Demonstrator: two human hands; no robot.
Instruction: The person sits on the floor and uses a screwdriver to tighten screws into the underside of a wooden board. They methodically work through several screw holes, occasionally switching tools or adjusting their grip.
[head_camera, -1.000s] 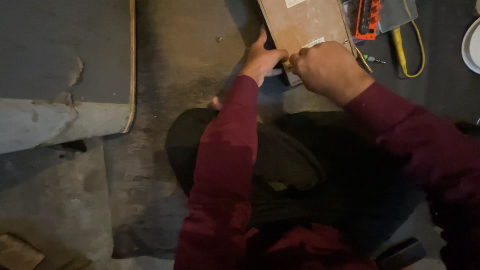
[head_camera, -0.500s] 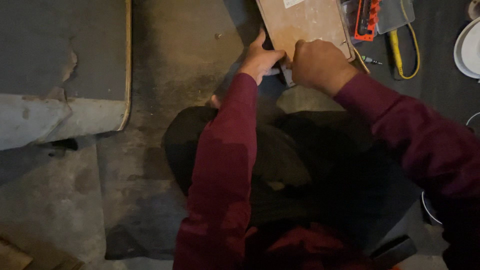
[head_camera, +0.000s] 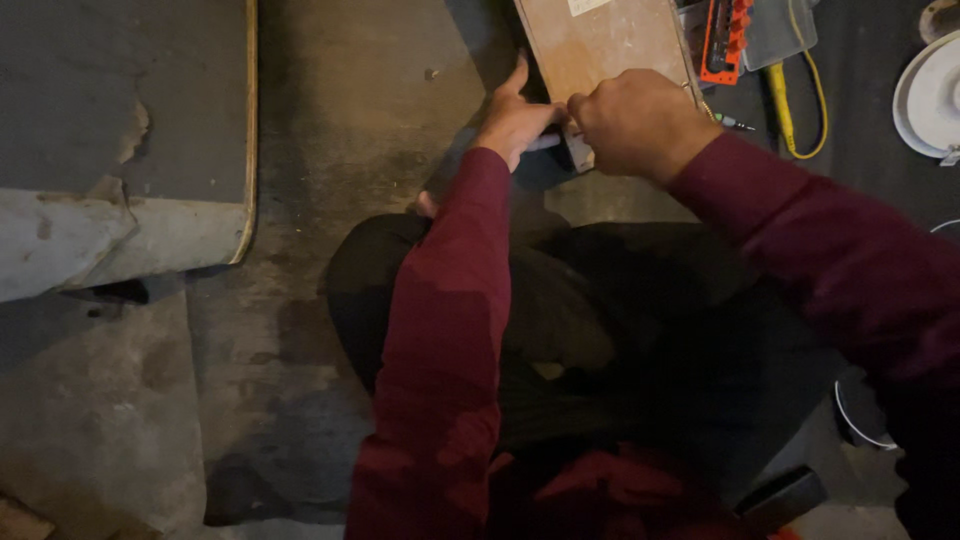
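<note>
Hiding whatever it grips, the right hand (head_camera: 635, 120) is fisted at the near edge of a brown cardboard box (head_camera: 600, 50), cut off by the frame's top. The left hand (head_camera: 515, 120) presses the box's left near corner, fingers together, thumb raised. A pale label (head_camera: 590, 5) sits at its top edge.

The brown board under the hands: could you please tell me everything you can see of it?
The brown board is a flat, tan panel that looks like cardboard or thin wood, with a pale label at its top edge. It lies on the concrete floor, tilted, and runs out of the picture's top. The left hand presses its near left corner; the right hand is fisted over its near edge. An orange tool case lies beside it.
</note>
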